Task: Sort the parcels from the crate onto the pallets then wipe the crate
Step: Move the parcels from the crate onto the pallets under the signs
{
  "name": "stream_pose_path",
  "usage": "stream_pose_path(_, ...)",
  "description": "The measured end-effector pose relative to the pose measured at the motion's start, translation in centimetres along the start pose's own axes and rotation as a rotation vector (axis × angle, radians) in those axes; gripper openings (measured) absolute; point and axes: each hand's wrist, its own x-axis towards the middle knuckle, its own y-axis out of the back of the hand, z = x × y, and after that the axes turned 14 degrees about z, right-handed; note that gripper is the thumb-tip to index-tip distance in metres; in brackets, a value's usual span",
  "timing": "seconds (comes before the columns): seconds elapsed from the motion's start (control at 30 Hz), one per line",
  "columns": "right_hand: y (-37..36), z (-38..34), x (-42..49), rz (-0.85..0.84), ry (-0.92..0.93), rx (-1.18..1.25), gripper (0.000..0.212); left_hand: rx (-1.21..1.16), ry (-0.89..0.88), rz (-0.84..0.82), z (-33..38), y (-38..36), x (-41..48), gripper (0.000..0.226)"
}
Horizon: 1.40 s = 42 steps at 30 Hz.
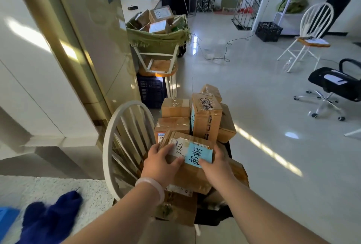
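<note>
A cardboard parcel (192, 175) with a blue handwritten label and a white sticker lies on top of a pile of several brown parcels (205, 118). The pile fills a black crate (214, 218) that rests on a white chair (125, 146) right below me. My left hand (163, 162) grips the parcel's left side, thumb on top. My right hand (214, 162) holds its right side. Most of the crate is hidden under the boxes and my arms.
Farther back, a green-lined basket of parcels (158, 28) sits on an upturned white stool above a dark blue crate (151, 91). A black crate (268, 31), a white chair (312, 32) and a black office chair (336, 87) stand on the tiled floor at the right. A blue cloth (48, 218) lies at lower left. People stand at the back.
</note>
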Motion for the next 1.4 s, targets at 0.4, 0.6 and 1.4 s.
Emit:
stream_pose_path(0.4, 9.9, 2.1, -4.4, 0.022, 0.171, 0.051, 0.068, -0.226, -0.268, 0.103, 2.8, 2.8, -8.5, 0.053)
stream_pose_path(0.6, 13.2, 4.6, -6.9, -0.027, 0.189, 0.172, 0.028, -0.302, -0.388, 0.269, 3.5, 2.7, -12.8, 0.058)
stream_pose_path(1.4, 11.0, 4.0, -17.3, -0.234, 0.563, 0.009, 0.042, -0.429, -0.174, 0.333, -2.1, 5.4, -24.5, 0.078)
